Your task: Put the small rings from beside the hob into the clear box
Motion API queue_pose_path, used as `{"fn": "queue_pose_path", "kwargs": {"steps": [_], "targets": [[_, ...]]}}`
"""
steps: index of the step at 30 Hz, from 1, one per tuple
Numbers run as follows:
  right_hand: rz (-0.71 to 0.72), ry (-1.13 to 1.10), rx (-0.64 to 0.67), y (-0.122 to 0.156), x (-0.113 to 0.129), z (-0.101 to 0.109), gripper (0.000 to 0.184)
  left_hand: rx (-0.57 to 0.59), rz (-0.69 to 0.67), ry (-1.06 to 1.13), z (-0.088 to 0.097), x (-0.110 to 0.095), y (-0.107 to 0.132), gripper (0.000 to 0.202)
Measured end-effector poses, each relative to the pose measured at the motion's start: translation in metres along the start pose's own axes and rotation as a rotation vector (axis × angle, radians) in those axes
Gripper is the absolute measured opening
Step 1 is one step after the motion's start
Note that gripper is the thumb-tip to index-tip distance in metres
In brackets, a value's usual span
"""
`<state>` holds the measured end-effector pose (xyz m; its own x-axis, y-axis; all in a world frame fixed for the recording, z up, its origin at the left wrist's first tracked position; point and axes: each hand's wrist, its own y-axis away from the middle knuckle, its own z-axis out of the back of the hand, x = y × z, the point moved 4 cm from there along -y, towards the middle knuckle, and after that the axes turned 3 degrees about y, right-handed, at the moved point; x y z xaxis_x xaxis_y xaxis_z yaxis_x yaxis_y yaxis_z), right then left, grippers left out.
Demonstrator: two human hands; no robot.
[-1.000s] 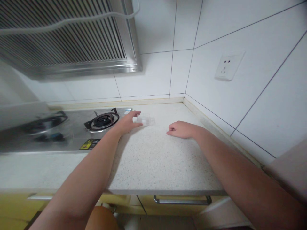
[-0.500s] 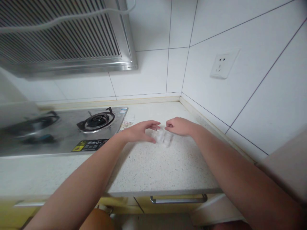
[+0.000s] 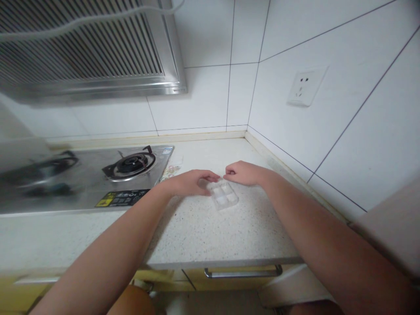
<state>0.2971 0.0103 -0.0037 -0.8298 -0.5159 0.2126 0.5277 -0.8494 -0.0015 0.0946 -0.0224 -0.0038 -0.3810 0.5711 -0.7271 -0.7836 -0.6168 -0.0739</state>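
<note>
A small clear plastic tray with square compartments (image 3: 225,197) lies flat on the speckled countertop (image 3: 213,232). My left hand (image 3: 192,182) rests at the tray's left far corner, fingers curled and touching its edge. My right hand (image 3: 243,173) sits just behind the tray with its fingers curled in, fingertips near the tray's far edge. The two hands nearly meet above the tray.
A steel gas hob with a black burner (image 3: 129,164) lies to the left. A range hood (image 3: 88,48) hangs above it. Tiled walls form a corner behind, with a socket (image 3: 303,86) on the right wall. A drawer handle (image 3: 243,273) shows below the counter edge.
My left hand drew the clear tray from beside the hob toward me and right. The right hand came in to meet it. The tray now lies flat between both hands.
</note>
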Motion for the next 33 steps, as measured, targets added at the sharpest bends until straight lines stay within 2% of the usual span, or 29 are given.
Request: {"fn": "queue_pose_path", "kwargs": {"steps": [4,8,21,25,33], "targets": [[0.012,-0.073,0.034,-0.001,-0.002,-0.001,0.029,-0.095,0.041,-0.069,0.005,0.009,0.0,0.045],[0.014,-0.131,0.065,-0.001,-0.005,-0.002,0.027,-0.131,0.068,-0.198,0.007,0.009,0.0,0.039],[0.042,-0.298,0.236,-0.001,-0.006,-0.008,0.033,-0.057,0.083,-0.264,0.005,0.008,0.0,0.03],[0.065,-0.323,0.235,-0.001,-0.002,-0.008,0.028,-0.042,0.084,-0.25,0.002,0.008,-0.001,0.034],[0.065,-0.324,0.228,-0.001,0.001,-0.01,0.029,-0.045,0.099,-0.221,-0.006,0.001,-0.002,0.04]]}}
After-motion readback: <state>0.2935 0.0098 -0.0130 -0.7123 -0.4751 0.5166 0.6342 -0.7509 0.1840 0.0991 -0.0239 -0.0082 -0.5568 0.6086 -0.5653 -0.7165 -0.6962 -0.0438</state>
